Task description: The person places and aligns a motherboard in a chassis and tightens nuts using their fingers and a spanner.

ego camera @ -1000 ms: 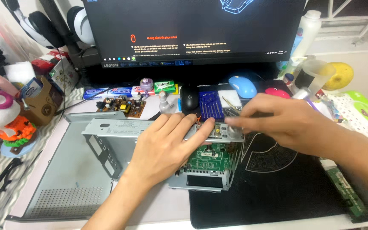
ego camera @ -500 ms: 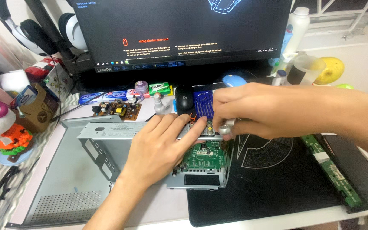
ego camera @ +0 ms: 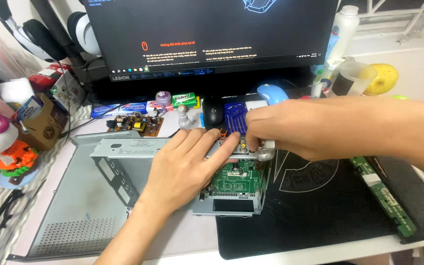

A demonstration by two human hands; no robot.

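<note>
- Two hands meet over the grey metal chassis [ego camera: 82, 196], which lies open on the desk in front of the monitor [ego camera: 212, 34].
- My left hand [ego camera: 187, 164] lies flat, fingers spread, pressing on the chassis's upright metal wall [ego camera: 128, 147] and the module behind it.
- My right hand [ego camera: 295, 125] reaches in from the right, fingertips pinched on a small silvery metal connector [ego camera: 263, 151] at the top edge of the module; I cannot tell how firm the pinch is.
- The green circuit board [ego camera: 235, 179] sits in its metal frame just below both hands, half on the black mat [ego camera: 320, 211].
- A long narrow green board [ego camera: 386, 198] lies on the mat's right side, well apart.
- A black mouse [ego camera: 212, 114] and a blue mouse [ego camera: 271, 92] rest behind the hands.
</note>
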